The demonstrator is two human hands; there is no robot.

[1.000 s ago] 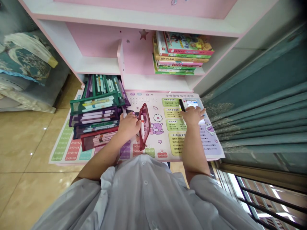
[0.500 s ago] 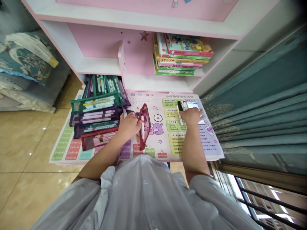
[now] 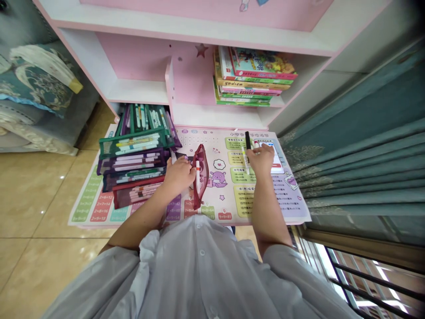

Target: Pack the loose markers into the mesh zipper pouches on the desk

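An unzipped red mesh pencil pouch (image 3: 205, 170) lies on the printed desk mat, its opening spread apart. My left hand (image 3: 179, 174) grips its left edge with the fingertips. Inside the opening rests a white marker with a red band (image 3: 198, 176). Toward the right of the mat, my right hand (image 3: 261, 160) has its fingers closed around a black-capped marker (image 3: 247, 140), whose lower part the hand hides. A white marker with a yellow-green band (image 3: 245, 159) lies just left of that hand. Other markers there are partly covered by the fingers.
Filled mesh pouches (image 3: 137, 161) in green, purple and red are piled on the left of the mat. A lit phone (image 3: 277, 165) lies beside my right hand. Stacked books (image 3: 252, 84) sit on the pink-and-white shelf behind. Curtains (image 3: 358, 133) hang at the right.
My right hand has drawn slightly left, its fingers closing in, and the black-capped marker has shifted up and apart from the others. More of the phone shows. My left hand and the pouch stay put.
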